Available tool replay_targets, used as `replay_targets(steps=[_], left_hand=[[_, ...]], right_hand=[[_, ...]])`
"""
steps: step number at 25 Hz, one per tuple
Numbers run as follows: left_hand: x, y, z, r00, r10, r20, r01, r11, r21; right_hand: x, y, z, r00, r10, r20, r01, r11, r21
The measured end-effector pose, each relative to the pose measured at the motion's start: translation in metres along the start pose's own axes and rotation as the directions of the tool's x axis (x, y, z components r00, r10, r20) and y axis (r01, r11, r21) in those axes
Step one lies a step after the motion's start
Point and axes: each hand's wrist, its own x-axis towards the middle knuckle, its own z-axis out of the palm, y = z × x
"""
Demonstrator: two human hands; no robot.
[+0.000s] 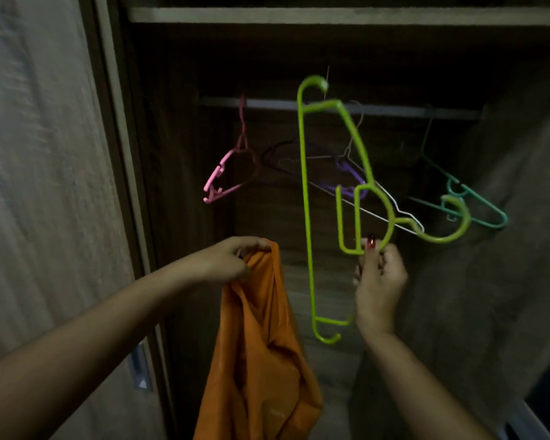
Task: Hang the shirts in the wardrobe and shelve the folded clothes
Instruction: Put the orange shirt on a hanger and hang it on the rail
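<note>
Left hand (232, 258): fingers bunched round the top of the orange shirt (261, 344), which hangs limp in front of the open wardrobe.
- Shirt: judged light and soft, no stiffness, maybe a little slick. It folds on itself. Best taken at the collar or a shoulder seam so the neck opens for the hanger.

Right hand (378, 281): fingertips pinch the green hanger (305, 201) at its neck below the hook. The hanger is turned sideways, long bar upright, hook to the right.
- Hanger: judged light, rigid plastic. The neck is the sound grip.

Count:
- Shirts: one.
- Hangers in hand: one.
- Hangers on the rail (267, 104) beyond: pink (223, 173), purple (346, 173), white wire (394, 208), teal (477, 208), so four at least. It is too dim to rule out more.
- Folded clothes: none in view.

One shelf (299, 15) sits above the rail.
</note>
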Motion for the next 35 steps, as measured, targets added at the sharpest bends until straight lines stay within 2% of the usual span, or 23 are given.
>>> replay_targets(steps=[3, 5, 7, 11, 14, 16, 18, 20, 24, 29, 32, 35], left_hand=[[0.004, 0.004, 0.017, 0.997, 0.003, 0.075, 0.003, 0.997, -0.083], [0.006, 0.007, 0.022, 0.996, -0.015, 0.094, 0.020, 0.998, -0.057], [0.005, 0.008, 0.020, 0.995, -0.007, 0.101, 0.014, 0.998, -0.064], [0.000, 0.006, 0.008, 0.994, 0.062, 0.094, -0.045, 0.984, -0.172], [-0.002, 0.002, -0.004, 0.993, 0.111, 0.042, -0.101, 0.976, -0.194], [-0.004, -0.001, -0.014, 0.992, 0.121, 0.022, -0.115, 0.977, -0.180], [-0.006, -0.004, -0.021, 0.993, 0.116, 0.033, -0.112, 0.987, -0.120], [-0.007, -0.005, -0.020, 0.994, 0.098, 0.053, -0.092, 0.991, -0.100], [-0.009, -0.003, -0.009, 0.990, 0.097, 0.098, -0.080, 0.983, -0.168], [-0.007, 0.002, -0.002, 0.984, 0.107, 0.144, -0.083, 0.983, -0.163], [-0.008, -0.004, -0.006, 0.983, 0.110, 0.147, -0.082, 0.979, -0.184], [-0.016, -0.002, -0.013, 0.988, 0.103, 0.116, -0.068, 0.960, -0.272]], right_hand=[[-0.006, -0.046, 0.016, 0.991, -0.044, 0.130, 0.005, 0.958, 0.286], [-0.011, -0.058, 0.027, 0.967, -0.107, 0.232, 0.026, 0.944, 0.328], [-0.019, -0.052, 0.029, 0.945, -0.121, 0.304, 0.052, 0.973, 0.225], [-0.028, -0.015, 0.015, 0.929, -0.116, 0.351, 0.117, 0.993, 0.018], [-0.022, 0.011, 0.001, 0.913, -0.026, 0.407, 0.106, 0.979, -0.174], [-0.013, 0.024, -0.012, 0.919, 0.032, 0.393, 0.084, 0.958, -0.275], [-0.002, 0.029, -0.025, 0.920, 0.019, 0.391, 0.120, 0.937, -0.328], [0.004, 0.024, -0.030, 0.913, 0.026, 0.406, 0.102, 0.952, -0.290], [-0.008, -0.005, -0.006, 0.914, 0.035, 0.404, -0.015, 0.998, -0.054], [-0.029, -0.036, 0.026, 0.906, 0.025, 0.423, -0.113, 0.977, 0.183], [-0.032, -0.024, 0.029, 0.892, 0.035, 0.450, -0.128, 0.976, 0.177], [-0.041, 0.009, 0.021, 0.881, 0.085, 0.466, -0.098, 0.995, 0.005]])
